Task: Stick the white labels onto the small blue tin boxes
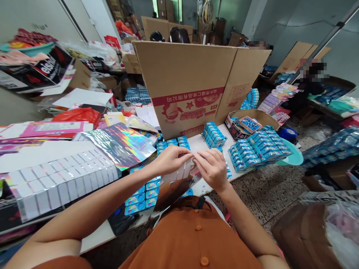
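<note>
My left hand (172, 160) and my right hand (213, 168) meet over the table in front of my chest, fingertips pinched close together. Between them hangs a shiny, reflective sheet (172, 192) with pale strips near its top; both hands appear to grip its upper edge. Any small piece at the fingertips is too small to make out. Under and left of the sheet lie rows of small blue boxes (138, 198) with round blue spots. Beyond my right hand stand more stacked blue boxes (213, 135) and a larger stack (259, 149).
A tall cardboard panel (193, 74) stands across the table's back. On the left are a rainbow-shiny sheet (120, 144) and a long block of white cards (64, 179). At right sit a shallow carton (234, 127) with a tray of small blue pieces and a turquoise basin (295, 153).
</note>
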A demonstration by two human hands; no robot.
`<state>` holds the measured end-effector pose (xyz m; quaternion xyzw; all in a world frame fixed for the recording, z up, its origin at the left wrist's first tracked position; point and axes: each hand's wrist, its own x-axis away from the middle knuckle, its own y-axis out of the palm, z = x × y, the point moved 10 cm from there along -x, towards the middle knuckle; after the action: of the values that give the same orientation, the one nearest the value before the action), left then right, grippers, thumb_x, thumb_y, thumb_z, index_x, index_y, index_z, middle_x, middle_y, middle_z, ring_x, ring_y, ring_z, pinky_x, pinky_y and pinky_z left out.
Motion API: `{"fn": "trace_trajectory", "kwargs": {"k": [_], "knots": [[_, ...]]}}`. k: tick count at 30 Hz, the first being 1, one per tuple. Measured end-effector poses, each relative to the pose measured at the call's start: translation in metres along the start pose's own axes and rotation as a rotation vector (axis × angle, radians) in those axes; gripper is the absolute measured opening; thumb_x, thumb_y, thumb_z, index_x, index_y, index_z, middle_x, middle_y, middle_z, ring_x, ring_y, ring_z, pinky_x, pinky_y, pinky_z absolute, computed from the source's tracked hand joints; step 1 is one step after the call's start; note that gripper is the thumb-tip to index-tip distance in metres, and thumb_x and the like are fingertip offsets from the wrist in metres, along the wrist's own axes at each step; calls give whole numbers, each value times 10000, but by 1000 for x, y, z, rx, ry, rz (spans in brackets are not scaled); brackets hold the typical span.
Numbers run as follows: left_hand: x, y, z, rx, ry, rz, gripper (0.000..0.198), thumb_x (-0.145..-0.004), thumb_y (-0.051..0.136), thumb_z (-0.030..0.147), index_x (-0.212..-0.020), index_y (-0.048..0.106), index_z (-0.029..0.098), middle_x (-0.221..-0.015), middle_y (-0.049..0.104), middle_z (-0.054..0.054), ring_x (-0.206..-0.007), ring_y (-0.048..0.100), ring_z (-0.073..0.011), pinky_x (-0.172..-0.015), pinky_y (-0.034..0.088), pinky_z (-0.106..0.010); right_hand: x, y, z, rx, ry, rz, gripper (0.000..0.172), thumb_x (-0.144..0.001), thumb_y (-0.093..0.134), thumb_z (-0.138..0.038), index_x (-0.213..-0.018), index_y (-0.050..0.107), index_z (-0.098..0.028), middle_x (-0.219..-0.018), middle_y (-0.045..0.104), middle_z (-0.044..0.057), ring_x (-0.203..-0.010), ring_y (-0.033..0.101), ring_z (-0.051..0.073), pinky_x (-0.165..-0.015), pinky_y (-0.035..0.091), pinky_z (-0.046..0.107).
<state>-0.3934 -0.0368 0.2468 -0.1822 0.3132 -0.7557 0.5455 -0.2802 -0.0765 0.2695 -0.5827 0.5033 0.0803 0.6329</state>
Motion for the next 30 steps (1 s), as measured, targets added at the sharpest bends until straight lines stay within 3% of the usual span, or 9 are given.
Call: {"fn": "trace_trajectory", "kwargs": {"k": [8,14,16,18,22,25,27,30], "knots": [[2,3,-4,-98,-5,-22,357,-906,415,365,-850,702,160,-796,707,-41,-710,612,-160,-622,408,-225,3,2,-3,-1,-13,33,232,-860,581,-176,-1071,656,-239,-1059,697,31,-960,605,204,-937,418,383],[-1,0,-9,-372,147,17,320,-918,387,308,-889,684,193,-813,699,-58,-769,622,-181,-715,383,-278,7,7,-9,-128,-9,18,195,-827,623,-148,-983,683,-249,-934,706,24,-918,599,199,-894,442,380],[-7,-8,-28,-465,188,54,294,-911,397,295,-934,678,211,-863,704,-60,-816,623,-189,-754,368,-301,11,11,-9,-237,29,-5,163,-824,631,-155,-937,697,-252,-891,705,18,-869,602,183,-849,469,359],[-15,-15,-62,-516,203,43,298,-919,392,325,-955,671,227,-886,706,-52,-822,616,-183,-771,357,-309,18,17,-2,-359,118,-33,135,-833,626,-166,-908,703,-248,-861,702,16,-822,607,166,-794,489,335],[-28,-15,-161,-550,163,-78,362,-915,411,459,-861,668,210,-748,677,-21,-719,563,-151,-797,365,-297,43,22,35,-495,425,-29,87,-838,628,-206,-854,708,-234,-809,704,16,-789,629,162,-752,493,319],[-29,-13,-219,-582,132,0,418,-862,473,544,-830,658,170,-789,646,-35,-837,541,-180,-908,354,-375,70,19,74,-470,664,-3,80,-821,642,-254,-811,715,-226,-802,708,21,-785,638,173,-766,488,322],[-28,-11,-232,-578,117,159,403,-837,505,544,-945,658,187,-967,638,-70,-1009,513,-250,-959,327,-454,90,15,103,-432,806,22,102,-809,645,-285,-813,722,-218,-824,714,27,-803,646,180,-791,485,324],[-33,12,-213,-458,79,345,355,-824,555,457,-1098,619,240,-1173,586,-100,-1153,457,-308,-988,316,-484,121,8,145,-391,1001,94,159,-775,672,-330,-835,733,-197,-832,722,37,-800,653,189,-796,485,327]]}}
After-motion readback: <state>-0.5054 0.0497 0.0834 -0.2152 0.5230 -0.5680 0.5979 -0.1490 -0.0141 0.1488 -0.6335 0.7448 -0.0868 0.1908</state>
